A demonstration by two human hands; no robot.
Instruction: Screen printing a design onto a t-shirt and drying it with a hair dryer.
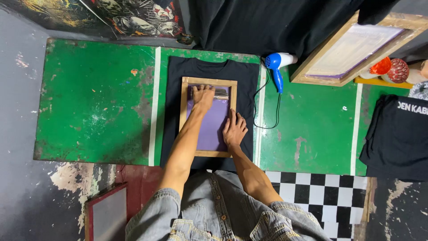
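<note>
A black T-shirt point(171, 89) lies flat on the green table point(89, 98). On it rests a wooden screen frame point(183, 111) with purple mesh point(209, 129). My left hand point(203, 97) is at the far end of the mesh, closed over a squeegee point(221, 93) whose metal end shows to the right of my fingers. My right hand point(234, 128) lies flat with spread fingers on the frame's right rail and the mesh edge, holding nothing.
A blue and white hair dryer point(277, 62) with its black cord lies right of the shirt. A second wooden screen frame point(352, 49) leans at the back right. Folded black shirts point(397, 138) sit at the right edge. White tape lines cross the table.
</note>
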